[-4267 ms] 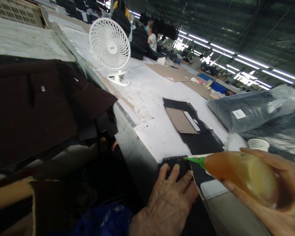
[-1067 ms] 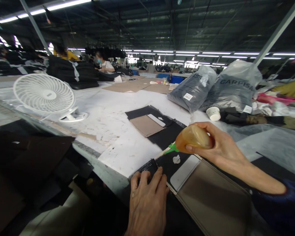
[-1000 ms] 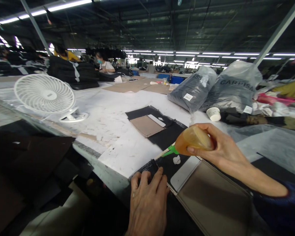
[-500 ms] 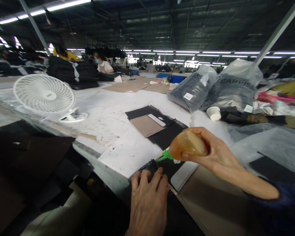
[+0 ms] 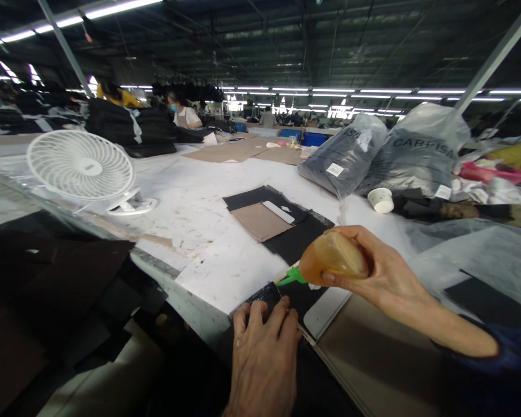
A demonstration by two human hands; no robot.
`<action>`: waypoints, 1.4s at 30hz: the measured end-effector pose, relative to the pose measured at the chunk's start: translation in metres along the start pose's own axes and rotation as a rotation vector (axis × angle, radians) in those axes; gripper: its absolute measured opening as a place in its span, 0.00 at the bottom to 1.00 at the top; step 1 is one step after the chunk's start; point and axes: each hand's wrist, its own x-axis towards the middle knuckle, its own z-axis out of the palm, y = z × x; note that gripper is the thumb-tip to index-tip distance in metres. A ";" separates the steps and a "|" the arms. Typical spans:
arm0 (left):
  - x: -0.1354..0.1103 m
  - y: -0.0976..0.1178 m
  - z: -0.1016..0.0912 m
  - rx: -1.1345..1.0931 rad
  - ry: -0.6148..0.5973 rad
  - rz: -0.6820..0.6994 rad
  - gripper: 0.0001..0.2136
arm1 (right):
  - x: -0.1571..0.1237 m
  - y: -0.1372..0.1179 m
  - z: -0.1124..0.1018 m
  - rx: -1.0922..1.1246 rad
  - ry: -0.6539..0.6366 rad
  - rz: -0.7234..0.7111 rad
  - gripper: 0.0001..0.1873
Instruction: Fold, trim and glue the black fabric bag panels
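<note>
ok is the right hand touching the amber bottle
Touching: the head view shows the right hand gripping the amber bottle, thumb against its side.

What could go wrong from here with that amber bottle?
The right hand holds the amber bottle tilted, its green nozzle near the left hand, so any drip might reach the fingers. Squeezing too hard could also leave excess on the black material by the nozzle.

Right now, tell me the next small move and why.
I'd likely have the right hand draw the amber bottle slightly along the edge of the black strip: its green nozzle points at that edge, and the left hand rests on the strip, seemingly steadying it.
</note>
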 end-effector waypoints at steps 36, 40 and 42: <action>0.015 0.007 0.004 0.099 -0.106 -0.020 0.09 | 0.033 0.035 -0.037 0.490 0.250 0.384 0.17; 0.014 0.007 0.009 0.141 -0.090 -0.003 0.09 | 0.021 0.030 -0.037 0.320 0.164 0.345 0.21; 0.013 0.006 0.010 0.169 -0.065 0.017 0.10 | 0.014 0.022 -0.033 0.211 0.104 0.321 0.23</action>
